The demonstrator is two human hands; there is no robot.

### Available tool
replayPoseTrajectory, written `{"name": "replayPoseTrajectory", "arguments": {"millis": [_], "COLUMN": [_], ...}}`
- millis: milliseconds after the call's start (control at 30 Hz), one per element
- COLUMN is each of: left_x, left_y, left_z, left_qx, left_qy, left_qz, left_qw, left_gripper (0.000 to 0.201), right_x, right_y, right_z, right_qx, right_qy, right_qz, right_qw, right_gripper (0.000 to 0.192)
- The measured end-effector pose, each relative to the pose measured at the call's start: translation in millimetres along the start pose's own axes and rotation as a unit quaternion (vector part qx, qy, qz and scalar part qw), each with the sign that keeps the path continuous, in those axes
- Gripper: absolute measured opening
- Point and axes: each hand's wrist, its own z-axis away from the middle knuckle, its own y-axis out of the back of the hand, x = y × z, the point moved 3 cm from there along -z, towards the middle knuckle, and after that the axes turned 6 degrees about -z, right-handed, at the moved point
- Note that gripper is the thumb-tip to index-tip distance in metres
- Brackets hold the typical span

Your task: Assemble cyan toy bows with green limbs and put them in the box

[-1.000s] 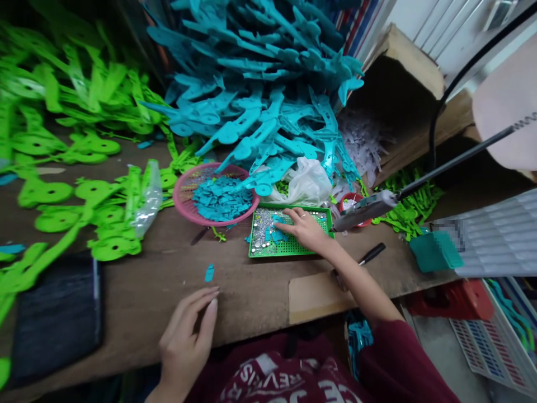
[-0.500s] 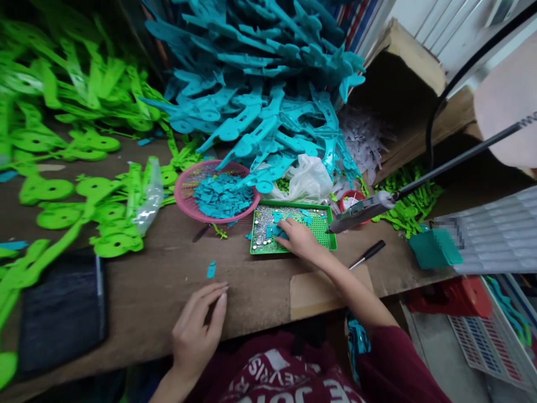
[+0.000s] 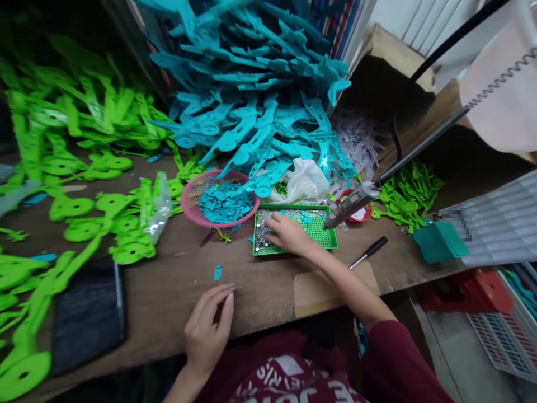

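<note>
My right hand [image 3: 289, 233] reaches into a green tray [image 3: 332, 246], its fingers spread and bent over many small shiny metal pieces [image 3: 260, 242]. Several small teal plastic pieces [image 3: 307, 217] lie among them. Nothing shows in the grasp of this hand. At the table's front edge rests my left hand [image 3: 208, 324], thumb tip close to the bent fingertips; whether something tiny sits between them is hidden. Just beyond it lies one small teal plastic piece [image 3: 217, 272]. A pink basket [image 3: 187, 204] full of similar teal pieces [image 3: 226, 202] stands left of the tray.
Large teal plastic parts [image 3: 251, 84] are heaped at the back, with green ones [image 3: 84, 112] to the left. A metal tool [image 3: 356, 201] slants down over the tray's right end. Nearby are a black-handled tool [image 3: 371, 251], a cardboard piece [image 3: 308, 294] and a red bowl [image 3: 366, 212].
My right hand has moved left within the tray, from the teal pieces to the metal pieces. My left hand keeps its pose. The camera view has shifted a little.
</note>
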Motion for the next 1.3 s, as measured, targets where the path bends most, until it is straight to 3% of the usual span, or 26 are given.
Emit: {"name": "replayPoseTrajectory", "arguments": {"millis": [133, 367, 567, 733, 867, 933, 1033, 1167, 1300], "left_x": [1.0, 3.6, 6.5, 7.2, 10.3, 15.8, 25.6, 27.4, 20.2], "left_y": [0.3, 1.4, 1.0, 0.8, -0.9, -7.0, -20.0, -35.6, -45.6], "left_z": [2.0, 2.4, -0.7, -0.8, -2.7, -6.6, -19.2, -45.6, -64.5], "left_qx": [0.012, 0.019, 0.013, 0.002, -0.025, -0.055, -0.073, -0.062, -0.099], "left_qy": [-0.007, -0.021, -0.007, -0.017, -0.068, -0.119, -0.172, -0.131, -0.159], "left_qz": [-0.004, -0.022, -0.02, -0.033, -0.098, -0.144, -0.164, -0.19, -0.208], "left_qw": [1.0, 0.999, 1.0, 0.999, 0.993, 0.981, 0.969, 0.971, 0.96], "left_gripper": [0.013, 0.014, 0.014, 0.015, 0.025, 0.034, 0.04, 0.032, 0.029], "right_x": [-6.6, -5.6, -12.9, -22.4, -8.2, 3.8, 8.9, 2.0, 22.3], "right_y": [-3.6, -0.7, -4.1, -3.2, 5.5, 12.0, 16.9, 9.4, 15.8], "right_z": [-3.6, 12.3, 25.9, 17.7, 25.2, 31.6, 34.5, 27.5, 35.1], "right_qx": [-0.072, -0.087, -0.104, -0.096, -0.125, -0.135, -0.097, -0.095, -0.08], "right_qy": [0.172, 0.283, 0.295, 0.27, 0.258, 0.221, 0.153, 0.096, -0.035], "right_qz": [0.009, 0.011, -0.015, -0.034, 0.012, 0.03, -0.016, -0.132, -0.121], "right_qw": [0.982, 0.955, 0.95, 0.958, 0.958, 0.965, 0.983, 0.982, 0.989], "right_gripper": [0.011, 0.027, 0.039, 0.038, 0.04, 0.042, 0.04, 0.038, 0.048]}}
